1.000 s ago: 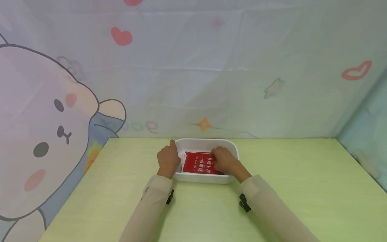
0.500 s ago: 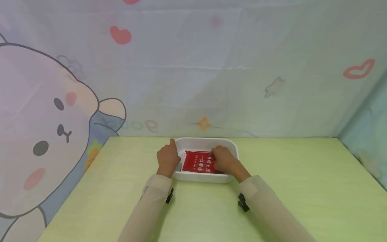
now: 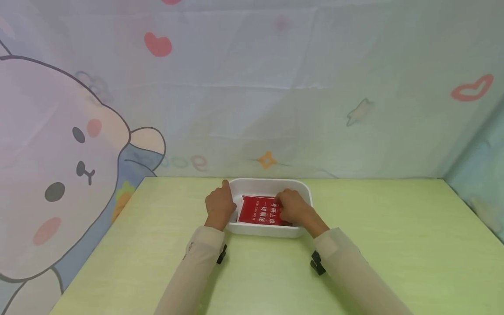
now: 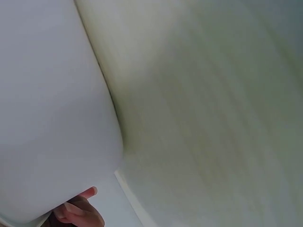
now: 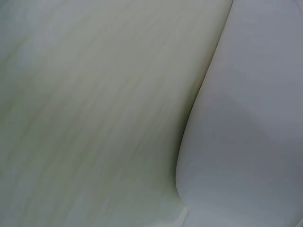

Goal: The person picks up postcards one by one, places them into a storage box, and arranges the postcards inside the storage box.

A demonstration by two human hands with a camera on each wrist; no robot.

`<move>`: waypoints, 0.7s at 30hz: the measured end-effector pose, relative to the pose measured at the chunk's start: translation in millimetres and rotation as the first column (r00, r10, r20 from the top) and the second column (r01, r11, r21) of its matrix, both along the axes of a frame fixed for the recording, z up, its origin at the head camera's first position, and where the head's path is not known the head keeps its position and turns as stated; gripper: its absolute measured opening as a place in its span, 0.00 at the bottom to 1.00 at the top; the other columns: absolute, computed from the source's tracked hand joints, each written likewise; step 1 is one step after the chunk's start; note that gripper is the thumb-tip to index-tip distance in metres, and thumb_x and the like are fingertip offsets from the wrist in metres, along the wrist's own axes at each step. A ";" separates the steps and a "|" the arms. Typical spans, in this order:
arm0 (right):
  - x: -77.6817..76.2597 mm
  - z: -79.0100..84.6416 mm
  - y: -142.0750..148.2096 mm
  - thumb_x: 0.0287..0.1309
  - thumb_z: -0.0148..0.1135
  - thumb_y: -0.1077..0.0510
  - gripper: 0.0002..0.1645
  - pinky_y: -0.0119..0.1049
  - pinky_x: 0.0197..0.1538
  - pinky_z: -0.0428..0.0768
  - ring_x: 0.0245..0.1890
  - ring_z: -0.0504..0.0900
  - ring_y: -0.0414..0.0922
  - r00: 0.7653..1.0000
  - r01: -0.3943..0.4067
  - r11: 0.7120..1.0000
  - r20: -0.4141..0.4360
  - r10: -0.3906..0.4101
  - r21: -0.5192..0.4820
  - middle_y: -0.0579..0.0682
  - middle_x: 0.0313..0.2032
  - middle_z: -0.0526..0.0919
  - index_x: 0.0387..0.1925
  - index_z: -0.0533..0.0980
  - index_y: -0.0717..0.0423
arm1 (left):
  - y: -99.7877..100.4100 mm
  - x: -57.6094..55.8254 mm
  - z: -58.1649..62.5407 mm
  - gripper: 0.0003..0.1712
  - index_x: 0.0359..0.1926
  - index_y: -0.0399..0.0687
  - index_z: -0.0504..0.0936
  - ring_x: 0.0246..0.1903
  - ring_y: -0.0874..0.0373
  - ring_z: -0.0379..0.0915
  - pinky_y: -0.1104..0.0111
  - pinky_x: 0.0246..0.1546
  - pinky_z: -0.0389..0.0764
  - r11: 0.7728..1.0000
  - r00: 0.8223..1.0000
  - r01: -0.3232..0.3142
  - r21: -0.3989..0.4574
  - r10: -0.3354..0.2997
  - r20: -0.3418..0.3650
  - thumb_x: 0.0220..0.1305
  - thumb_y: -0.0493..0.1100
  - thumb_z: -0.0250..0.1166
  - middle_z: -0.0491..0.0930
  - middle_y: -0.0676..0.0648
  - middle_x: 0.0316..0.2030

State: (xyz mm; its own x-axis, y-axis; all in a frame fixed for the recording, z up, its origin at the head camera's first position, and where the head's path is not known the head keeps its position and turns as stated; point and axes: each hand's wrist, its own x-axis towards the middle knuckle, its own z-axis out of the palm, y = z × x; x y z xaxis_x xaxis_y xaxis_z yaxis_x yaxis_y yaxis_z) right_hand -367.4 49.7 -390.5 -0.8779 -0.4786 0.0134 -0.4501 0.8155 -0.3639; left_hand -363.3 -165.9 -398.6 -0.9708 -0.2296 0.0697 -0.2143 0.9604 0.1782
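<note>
A white plastic tray (image 3: 271,232) stands at the table's far side, and its outer wall (image 4: 52,118) fills much of the left wrist view. My left hand (image 3: 219,203) grips the tray's left rim; a few of its fingertips (image 4: 78,213) show beneath the wall in the left wrist view. Inside lies a red card (image 3: 256,212) with white Chinese characters and small English print, pale edges showing under its left side. My right hand (image 3: 293,208) reaches over the right rim with bent fingers and pinches the card's right part. Its exact fingertip contact is partly hidden.
The pale green table (image 3: 267,275) extends on both sides of the tray. Right behind it hangs a cloth backdrop (image 3: 252,109) with a cartoon animal and hearts. In the right wrist view only the tray's wall (image 5: 251,113) and tabletop show.
The view has shifted very slightly. Both hands, the tray and the red card stay in nearly the same places.
</note>
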 end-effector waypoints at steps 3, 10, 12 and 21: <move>-0.2 -0.8 1.7 0.48 0.66 0.69 0.22 0.48 0.57 0.77 0.44 0.77 0.51 1.000 -0.008 1.000 -0.009 0.008 0.000 0.57 0.41 0.81 0.49 0.79 0.67 | 1.4 0.3 -0.2 0.32 0.61 0.41 0.68 0.35 0.47 0.85 0.58 0.38 0.86 1.000 1.000 0.000 -0.005 0.000 0.005 0.59 0.42 0.69 0.86 0.40 0.38; 0.4 0.0 2.8 0.48 0.66 0.69 0.22 0.48 0.58 0.77 0.44 0.77 0.51 1.000 -0.005 1.000 -0.005 0.005 0.001 0.57 0.41 0.82 0.49 0.79 0.67 | 1.4 -0.3 -1.8 0.33 0.62 0.41 0.68 0.37 0.46 0.85 0.56 0.40 0.86 1.000 1.000 -0.002 0.011 0.002 0.008 0.57 0.43 0.70 0.86 0.39 0.40; 1.2 0.0 2.9 0.49 0.66 0.69 0.22 0.48 0.58 0.77 0.44 0.77 0.50 1.000 0.003 1.000 0.005 -0.003 0.002 0.57 0.42 0.82 0.50 0.79 0.67 | 1.1 -0.7 -2.7 0.33 0.62 0.41 0.68 0.37 0.45 0.85 0.56 0.40 0.86 1.000 1.000 0.001 0.018 -0.001 0.006 0.58 0.42 0.70 0.86 0.39 0.41; 2.6 0.5 0.6 0.51 0.67 0.67 0.22 0.47 0.59 0.76 0.47 0.76 0.50 0.999 0.029 1.000 0.030 -0.029 0.005 0.56 0.44 0.81 0.51 0.78 0.65 | -2.5 -3.1 -2.9 0.32 0.61 0.42 0.68 0.38 0.44 0.84 0.53 0.41 0.85 0.999 1.000 0.011 0.046 -0.012 0.024 0.58 0.41 0.68 0.85 0.38 0.42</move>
